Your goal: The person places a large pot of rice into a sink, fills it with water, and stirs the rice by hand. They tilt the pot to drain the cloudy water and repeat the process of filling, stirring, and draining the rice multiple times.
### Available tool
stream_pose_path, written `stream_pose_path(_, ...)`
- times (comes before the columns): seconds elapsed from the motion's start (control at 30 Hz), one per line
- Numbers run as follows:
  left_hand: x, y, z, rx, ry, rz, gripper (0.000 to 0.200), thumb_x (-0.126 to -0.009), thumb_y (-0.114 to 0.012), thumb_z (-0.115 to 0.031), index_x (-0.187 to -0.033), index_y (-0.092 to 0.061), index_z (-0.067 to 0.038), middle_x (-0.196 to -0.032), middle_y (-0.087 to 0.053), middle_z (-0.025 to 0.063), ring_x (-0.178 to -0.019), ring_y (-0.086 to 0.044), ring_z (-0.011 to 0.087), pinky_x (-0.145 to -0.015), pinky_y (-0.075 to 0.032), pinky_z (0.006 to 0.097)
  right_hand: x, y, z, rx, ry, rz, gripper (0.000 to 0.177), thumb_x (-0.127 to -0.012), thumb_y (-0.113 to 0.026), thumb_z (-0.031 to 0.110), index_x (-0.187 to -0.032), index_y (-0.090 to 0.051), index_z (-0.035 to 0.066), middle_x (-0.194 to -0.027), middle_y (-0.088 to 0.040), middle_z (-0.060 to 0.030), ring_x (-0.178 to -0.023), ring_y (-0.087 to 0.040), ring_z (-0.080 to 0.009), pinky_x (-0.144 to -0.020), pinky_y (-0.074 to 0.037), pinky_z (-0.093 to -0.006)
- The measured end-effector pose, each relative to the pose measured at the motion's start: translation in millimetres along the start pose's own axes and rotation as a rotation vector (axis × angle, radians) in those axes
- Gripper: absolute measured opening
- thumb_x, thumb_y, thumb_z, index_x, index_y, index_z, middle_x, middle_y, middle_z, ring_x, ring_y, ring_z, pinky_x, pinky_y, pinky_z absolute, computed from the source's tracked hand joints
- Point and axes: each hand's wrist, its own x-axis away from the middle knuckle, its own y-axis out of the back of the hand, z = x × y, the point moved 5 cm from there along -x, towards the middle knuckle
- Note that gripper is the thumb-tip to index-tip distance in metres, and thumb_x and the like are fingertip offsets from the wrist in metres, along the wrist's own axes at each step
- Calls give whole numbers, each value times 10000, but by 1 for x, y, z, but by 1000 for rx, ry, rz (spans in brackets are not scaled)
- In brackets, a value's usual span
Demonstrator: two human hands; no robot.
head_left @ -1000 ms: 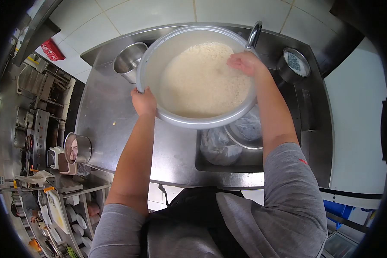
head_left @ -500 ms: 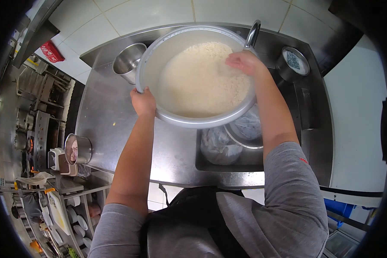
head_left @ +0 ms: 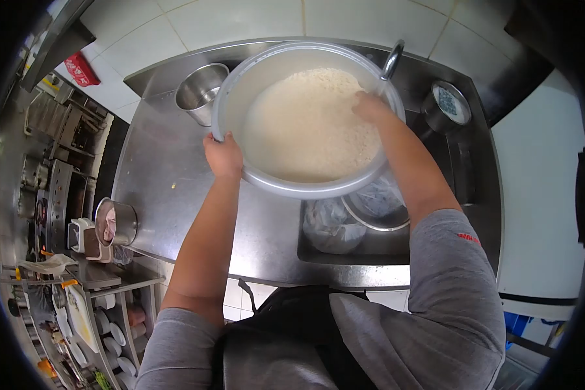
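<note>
Big tub (head_left: 305, 190), pale rice (head_left: 312, 127) inside, upper centre of frame. Left hand (head_left: 225, 156) grips rim (head_left: 218, 110); right hand (head_left: 372, 108) at rice, can't tell if curled. Hard push, slack left grip: tub could tip, spill.

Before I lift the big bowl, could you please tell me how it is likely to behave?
The bowl is probably heavy, since it holds a broad mass of what looks like rice in cloudy water. That load may slosh or shift if tilted. Its smooth rim could feel slippery if wet, where the left hand grips it.
</note>
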Motion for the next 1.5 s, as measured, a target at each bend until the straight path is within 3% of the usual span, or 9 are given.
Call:
stream_pose_path(0.4, 1, 6, 5, 30, 28, -56, 449, -853, -614, -146, -1228, -476, 58, -1111, -620, 272, -1045, -612, 390, -913, -464, 417, 36, -84, 95, -177, 323, 466, 1158, -717, -759, 507, -1453, -114, -113, -1474, -259, -326, -1372, -299, -407, -1136, -268, -387)
stream_pose_path(0.6, 2, 6, 5, -45, 22, -82, 440, -870, -608, -140, -1236, -465, 59, -1074, -621, 244, -1002, -617, 355, -877, -473, 399, 33, -90, 185, 355, 644, 60, 885, -737, -757, 341, -1439, -312, 35, -1369, -442, -256, -1256, -456, -394, -1080, -358, -455)
stream_pose_path(0.73, 3, 7, 0, -29, 8, -49, 435, -885, -601, -127, -1245, -455, 68, -1026, -627, 236, -951, -635, 322, -849, -481, 383, -52, -75, 177, 158, 322, -49, 355, -796, -557, 166, -1120, -627, 38, -1266, -558, -209, -1176, -535, -359, -994, -408, -540)
stream_pose_path(1.0, 4, 7, 2, -14, 72, -56, 458, -851, -621, -174, -1239, -483, 28, -1116, -630, 239, -1039, -617, 372, -896, -474, 422, -84, -21, 88, 428, -17, 45, 465, -855, -579, 403, -1175, -635, 70, -1232, -613, -159, -1142, -588, -306, -991, -391, -592)
stream_pose_path(1.2, 4, 8, 1, 34, 106, -29, 460, -845, -628, -170, -1242, -485, 14, -1114, -632, 234, -1041, -616, 374, -896, -475, 425, -115, -152, -39, 232, 467, 205, 385, -835, -638, 193, -1092, -617, -93, -1112, -629, -275, -1120, -588, -372, -962, -449, -445)
stream_pose_path(1.27, 4, 6, 4, 35, 119, -32, 460, -844, -628, -167, -1243, -485, 12, -1114, -632, 234, -1042, -615, 376, -897, -475, 426, -69, -176, -7, 1046, 1052, 425, 356, -771, -666, 136, -1039, -629, -94, -1070, -641, -261, -1131, -562, -405, -1000, -415, -456)
stream_pose_path(1.33, 3, 7, 4, 38, 104, -31, 453, -848, -621, -162, -1243, -488, 15, -1113, -632, 233, -1044, -614, 378, -896, -474, 426, 6, -143, 65, 1061, 1109, 354, 364, -708, -677, 139, -1003, -654, -74, -1046, -646, -244, -1124, -546, -412, -1026, -386, -460)
stream_pose_path(1.4, 3, 5, 5, 38, 93, -38, 451, -849, -617, -158, -1244, -487, 17, -1111, -632, 237, -1042, -614, 379, -895, -474, 426, 41, -135, 113, 767, 919, -171, 293, -708, -675, 170, -912, -691, -39, -1065, -642, -244, -1143, -535, -377, -1002, -411, -458)
stream_pose_path(1.5, 3, 8, 4, 34, 76, -47, 448, -853, -611, -151, -1246, -486, 24, -1109, -630, 245, -1041, -614, 379, -895, -473, 424, 20, -122, 188, 455, 729, 247, 302, -757, -662, 179, -961, -686, -42, -1106, -636, -239, -1133, -566, -354, -964, -443, -455)
